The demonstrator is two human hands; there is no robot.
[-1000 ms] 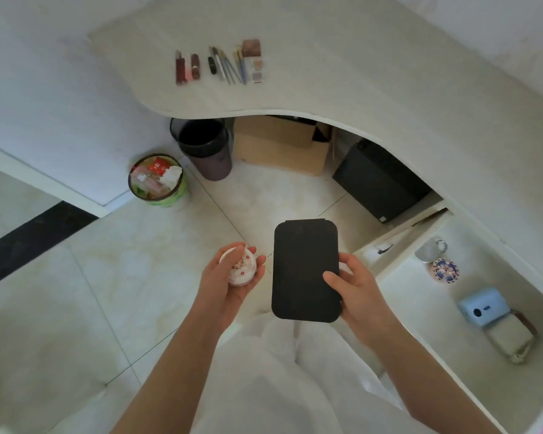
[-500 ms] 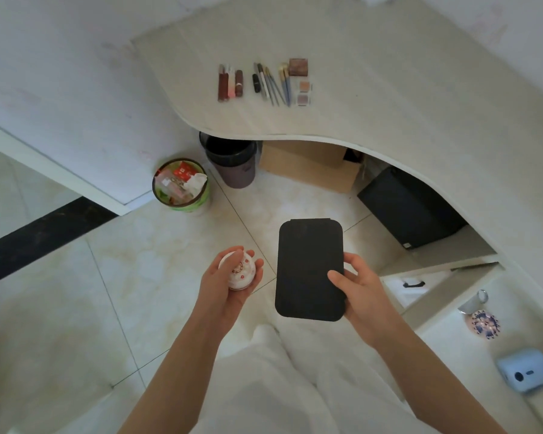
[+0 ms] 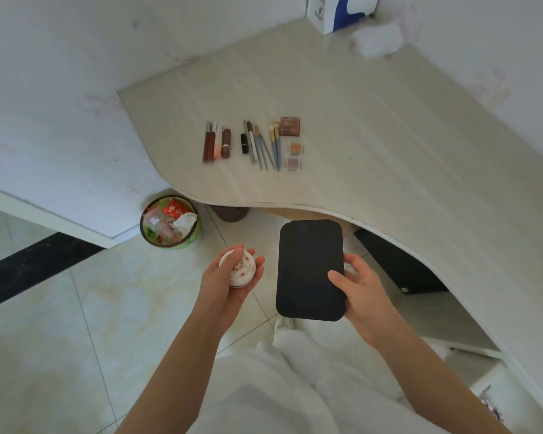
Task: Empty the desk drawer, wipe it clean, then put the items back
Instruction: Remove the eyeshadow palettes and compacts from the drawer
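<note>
My left hand (image 3: 224, 281) grips a small round white jar (image 3: 239, 270) with red dots, fingers curled round it. My right hand (image 3: 362, 291) holds a flat black rectangular case (image 3: 309, 269) by its right edge, thumb on its face. Both hands hover over the floor, in front of the curved desk (image 3: 389, 136). On the desk lie several lipsticks (image 3: 217, 145), several makeup brushes (image 3: 262, 145) and small eyeshadow pans (image 3: 293, 148). Only a corner of the open drawer (image 3: 496, 393) shows at the lower right edge.
A green bin full of rubbish (image 3: 170, 222) stands on the tiled floor by the wall. A dark bin (image 3: 231, 212) and a black box (image 3: 398, 270) sit under the desk. A blue-and-white box (image 3: 339, 10) and a white cloth (image 3: 378, 40) lie at the desk's far end.
My view has swung up and left, so the desk top fills more of the frame and the drawer has slid almost out of sight. Both hands keep their hold and have risen slightly toward the desk.
</note>
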